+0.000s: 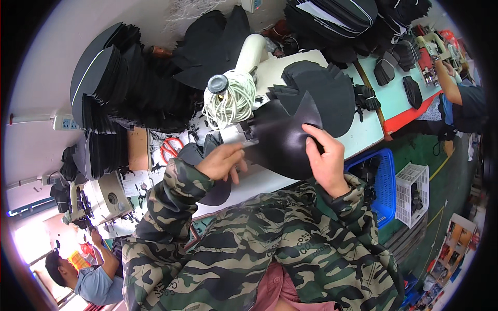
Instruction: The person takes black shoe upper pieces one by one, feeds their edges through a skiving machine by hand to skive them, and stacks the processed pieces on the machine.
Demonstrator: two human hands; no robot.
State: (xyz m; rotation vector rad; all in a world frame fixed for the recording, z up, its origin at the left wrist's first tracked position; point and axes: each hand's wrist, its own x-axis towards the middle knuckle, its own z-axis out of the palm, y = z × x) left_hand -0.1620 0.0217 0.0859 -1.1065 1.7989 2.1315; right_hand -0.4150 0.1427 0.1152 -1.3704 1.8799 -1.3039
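Workroom: pale walls [44, 90] stand to the left, and green floor [404, 142] shows to the right.
Work table [254, 185]: white-topped, running across the scene, with dark scraps strewn over its left part.
Glossy black panel [275, 142]: at the middle of the table, between the two hands and close to the near edge; its far side is cut into points.
Right hand [329, 163]: on the right part of the panel, forefinger and thumb a little apart on its upper face; whether other fingers pinch it from below, I cannot tell.
Left hand [222, 161]: left of the panel, just beside a metal machine part [236, 136], fingers bent and slightly blurred; I cannot tell if they pinch anything.
Below the left hand: dark rounded pieces [217, 194], partly covered by it.
Beyond the panel: a coil of pale cord [228, 103], a cream machine post [251, 53] and matte black notched pieces [321, 98].
Left side: red-handled scissors [170, 149] on the table, tall stacks of black pieces [101, 72] farther off.
Right side: a blue basket [389, 166] and a white crate [413, 173] on the floor.
Other people: one co-worker [96, 282] at near left, another [464, 101] at far right.
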